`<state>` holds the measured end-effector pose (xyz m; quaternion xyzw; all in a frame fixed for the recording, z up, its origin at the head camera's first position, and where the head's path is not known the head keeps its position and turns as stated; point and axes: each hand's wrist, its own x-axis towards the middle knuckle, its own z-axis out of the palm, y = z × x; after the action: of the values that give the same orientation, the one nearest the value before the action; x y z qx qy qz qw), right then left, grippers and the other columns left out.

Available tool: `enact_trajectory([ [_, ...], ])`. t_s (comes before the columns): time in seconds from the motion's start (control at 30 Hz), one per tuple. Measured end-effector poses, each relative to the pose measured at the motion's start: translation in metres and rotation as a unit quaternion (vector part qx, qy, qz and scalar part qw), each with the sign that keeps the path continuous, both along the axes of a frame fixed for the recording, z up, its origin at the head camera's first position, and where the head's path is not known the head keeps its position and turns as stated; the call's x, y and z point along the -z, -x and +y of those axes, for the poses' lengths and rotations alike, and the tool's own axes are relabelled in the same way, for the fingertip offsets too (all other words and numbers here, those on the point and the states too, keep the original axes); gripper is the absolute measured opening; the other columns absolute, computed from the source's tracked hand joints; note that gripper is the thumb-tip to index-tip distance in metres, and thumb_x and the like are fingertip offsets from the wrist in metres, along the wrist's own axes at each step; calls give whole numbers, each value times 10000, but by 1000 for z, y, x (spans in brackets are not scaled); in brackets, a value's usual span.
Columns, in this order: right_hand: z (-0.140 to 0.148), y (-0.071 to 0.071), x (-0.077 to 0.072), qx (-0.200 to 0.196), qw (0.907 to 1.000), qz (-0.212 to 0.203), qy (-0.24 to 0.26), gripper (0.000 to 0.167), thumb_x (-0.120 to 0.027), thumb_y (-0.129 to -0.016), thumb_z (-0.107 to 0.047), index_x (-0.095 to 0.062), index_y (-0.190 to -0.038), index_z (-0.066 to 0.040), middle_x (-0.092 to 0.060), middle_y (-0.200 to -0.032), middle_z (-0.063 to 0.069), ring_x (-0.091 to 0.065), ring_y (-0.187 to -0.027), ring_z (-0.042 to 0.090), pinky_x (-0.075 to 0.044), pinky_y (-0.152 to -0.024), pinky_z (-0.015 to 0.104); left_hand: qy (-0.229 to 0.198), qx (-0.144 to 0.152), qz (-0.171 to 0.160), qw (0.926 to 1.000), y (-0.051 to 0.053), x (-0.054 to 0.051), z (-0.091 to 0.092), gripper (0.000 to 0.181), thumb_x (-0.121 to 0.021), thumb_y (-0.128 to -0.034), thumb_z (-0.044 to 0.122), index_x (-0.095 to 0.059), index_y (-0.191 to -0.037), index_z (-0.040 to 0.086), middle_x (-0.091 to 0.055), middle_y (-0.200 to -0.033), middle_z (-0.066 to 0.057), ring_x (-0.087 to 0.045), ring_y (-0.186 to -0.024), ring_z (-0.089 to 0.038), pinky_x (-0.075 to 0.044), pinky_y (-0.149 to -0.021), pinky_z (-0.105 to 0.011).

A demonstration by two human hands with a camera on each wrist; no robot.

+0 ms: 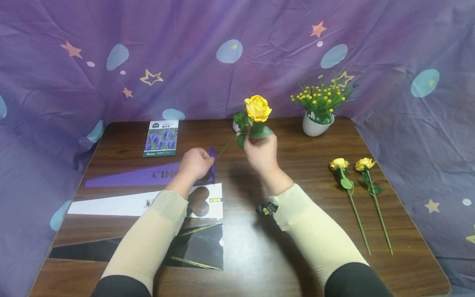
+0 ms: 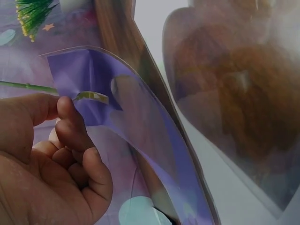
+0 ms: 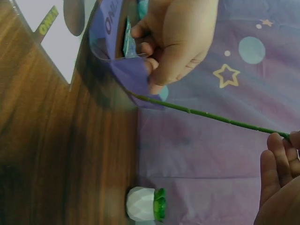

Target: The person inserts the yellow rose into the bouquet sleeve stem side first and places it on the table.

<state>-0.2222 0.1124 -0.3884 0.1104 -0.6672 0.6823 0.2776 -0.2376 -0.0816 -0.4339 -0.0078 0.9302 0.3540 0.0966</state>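
Observation:
My right hand (image 1: pixel 262 152) (image 3: pixel 283 178) holds a yellow rose (image 1: pixel 257 108) near the top of its stem, bloom upward and stem slanting down to the left. The lower end of the green stem (image 3: pixel 211 117) (image 2: pixel 28 86) meets the wide end of a flat purple flower sleeve (image 1: pixel 130 177) (image 2: pixel 70 77) (image 3: pixel 131 77). With thumb and index finger my left hand (image 1: pixel 196 163) (image 2: pixel 56 154) (image 3: pixel 180 37) pinches that end, which is lifted and bent. Whether the stem tip lies inside the sleeve, I cannot tell.
Nearer me lie a white sleeve (image 1: pixel 111 206) with a heart window and a black sleeve (image 1: pixel 200 247). Two yellow roses (image 1: pixel 339 164) (image 1: pixel 365 164) lie at the right. Along the back are a lavender packet (image 1: pixel 161 138), a small white pot (image 3: pixel 140 204) and a potted yellow-flowered plant (image 1: pixel 318 126).

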Motion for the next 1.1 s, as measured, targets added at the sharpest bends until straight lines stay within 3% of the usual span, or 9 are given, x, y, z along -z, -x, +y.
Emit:
enact_trajectory([
  [0.2,-1,0,9,39,9989,-461,-107,195,-764,-845,68,-701,-1015,139,-745,-908,151,-700,-837,116,-592,-818,256,-15,63,238,9997,-2,-4,3,240,-659,-1022,290,-746,-999,67,-761,-1028,-127,-705,-983,-340,-526,-991,-498],
  [0.37,-1,1,18,18,9980,-591,-231,136,-770,-839,49,-702,-951,86,-705,-821,46,-644,-761,56,-560,-768,229,-87,100,278,9995,-3,-7,4,246,-659,-1025,289,-751,-991,63,-760,-1033,-126,-701,-996,-337,-522,-1000,-492],
  [0.47,-1,3,23,-28,9976,-629,-298,134,-770,-835,57,-704,-949,84,-713,-823,81,-644,-756,53,-564,-758,233,-156,105,292,9994,-3,-8,5,245,-660,-1023,285,-748,-977,62,-754,-1016,-124,-696,-982,-332,-526,-986,-489],
  [0.63,-3,5,30,-68,9953,-703,-666,218,-791,-845,51,-728,-1044,113,-764,-967,222,-706,-873,140,-597,-843,315,-187,120,411,9989,-4,-9,6,252,-665,-1014,288,-756,-950,62,-759,-992,-126,-698,-968,-332,-533,-959,-481],
  [0.8,-5,6,35,64,9912,-744,-1096,217,-795,-855,16,-743,-1049,99,-770,-966,223,-715,-866,236,-600,-831,382,-247,188,482,9984,-6,-14,8,253,-669,-1018,283,-752,-957,53,-759,-1011,-136,-694,-992,-344,-523,-986,-487],
  [1.1,-9,10,44,-236,9926,-556,-1052,143,-752,-875,97,-708,-1011,111,-738,-933,235,-689,-823,203,-587,-767,299,-418,154,446,9980,-7,-19,11,246,-660,-1025,263,-756,-978,42,-747,-978,-139,-673,-938,-334,-524,-932,-481],
])
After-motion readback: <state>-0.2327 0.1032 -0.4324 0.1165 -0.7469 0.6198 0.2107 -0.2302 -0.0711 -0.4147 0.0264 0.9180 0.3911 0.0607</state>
